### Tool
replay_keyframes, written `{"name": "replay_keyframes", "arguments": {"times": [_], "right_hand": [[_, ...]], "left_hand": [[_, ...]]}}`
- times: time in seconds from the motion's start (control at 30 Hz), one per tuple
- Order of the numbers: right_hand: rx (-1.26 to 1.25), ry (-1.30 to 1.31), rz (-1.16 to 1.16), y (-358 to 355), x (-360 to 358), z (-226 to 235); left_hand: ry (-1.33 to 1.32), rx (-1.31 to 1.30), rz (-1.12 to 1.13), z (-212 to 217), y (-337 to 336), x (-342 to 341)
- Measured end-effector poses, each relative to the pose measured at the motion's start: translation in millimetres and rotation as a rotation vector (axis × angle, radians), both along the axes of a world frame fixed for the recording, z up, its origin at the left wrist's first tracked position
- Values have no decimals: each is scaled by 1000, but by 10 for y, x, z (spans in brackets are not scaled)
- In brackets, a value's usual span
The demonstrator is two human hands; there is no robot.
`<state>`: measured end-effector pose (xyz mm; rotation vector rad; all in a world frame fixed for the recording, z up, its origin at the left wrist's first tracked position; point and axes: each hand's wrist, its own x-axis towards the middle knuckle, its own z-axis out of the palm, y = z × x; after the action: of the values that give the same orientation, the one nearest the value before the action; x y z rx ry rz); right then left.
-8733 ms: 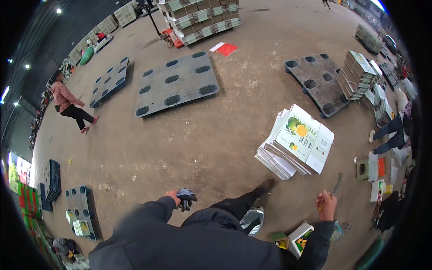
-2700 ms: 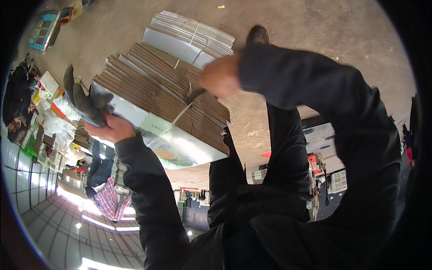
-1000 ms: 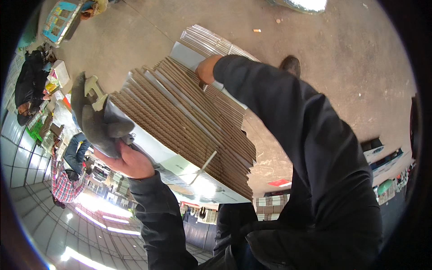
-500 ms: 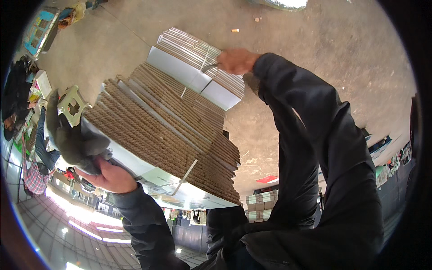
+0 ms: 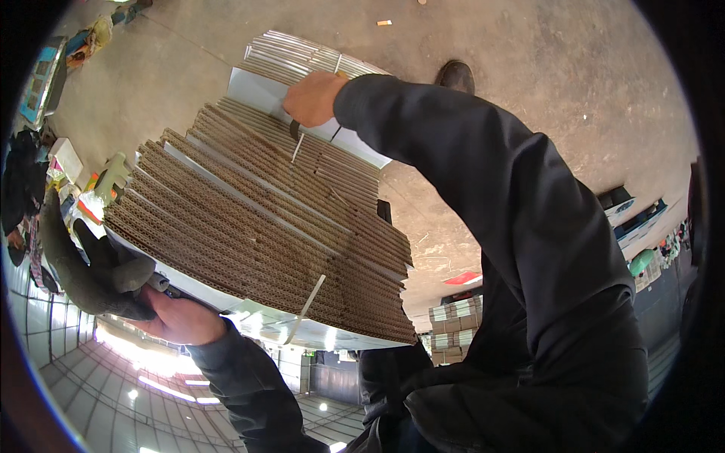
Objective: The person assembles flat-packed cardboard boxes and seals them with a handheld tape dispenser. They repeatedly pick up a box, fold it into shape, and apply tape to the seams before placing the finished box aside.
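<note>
A thick stack of corrugated cardboard sheets point(image 5: 249, 204) lies tilted in front of me, brown edges up, with a white printed face along its lower side. Against its lower left corner, my left hand point(image 5: 128, 283) grips the stack; a dark grey glove covers the fingers, one of them stretched out beyond the corner. My right hand point(image 5: 313, 100), bare and closed, holds a dark curved blade point(image 5: 294, 130). The blade's tip is close to a white strap point(image 5: 298, 146) at the stack's far side. Another white strap point(image 5: 306, 309) crosses the near edge.
Beyond the stack lies a second bundle of white-faced sheets point(image 5: 253, 84). A shoe point(image 5: 456, 75) shows on the concrete floor. Tied bundles point(image 5: 455, 325) stand near my legs, beside a red item point(image 5: 462, 278). At the left are a blue crate point(image 5: 39, 87) and assorted goods.
My right hand has moved left and nearer, bringing the curved blade from the far bundle's strap to the nearer strap. The stack and left hand appear slightly lower and further left.
</note>
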<state>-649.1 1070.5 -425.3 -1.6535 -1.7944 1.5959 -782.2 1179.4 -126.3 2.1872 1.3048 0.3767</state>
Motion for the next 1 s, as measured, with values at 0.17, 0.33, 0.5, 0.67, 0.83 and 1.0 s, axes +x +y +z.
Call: {"name": "replay_keyframes", "arguments": {"times": [0.17,0.33,0.5,0.67,0.83,1.0], "right_hand": [[140,17,-18,316,-263,-33],[61,-88,134,693,-556,-484],[327,74,235,455,-521,-714],[-193,160,439,-821,417,176],[-126,-148,-148,-868,1182,313],[-184,-293,-247,-106,1230,-231]], "left_hand": [[-7,59,-49,20,-1,23],[-111,-13,25,-6,-7,149],[-74,96,-104,-57,128,155],[-125,80,181,9,136,-14],[-75,97,257,48,185,-51],[-29,101,26,-95,469,239]]}}
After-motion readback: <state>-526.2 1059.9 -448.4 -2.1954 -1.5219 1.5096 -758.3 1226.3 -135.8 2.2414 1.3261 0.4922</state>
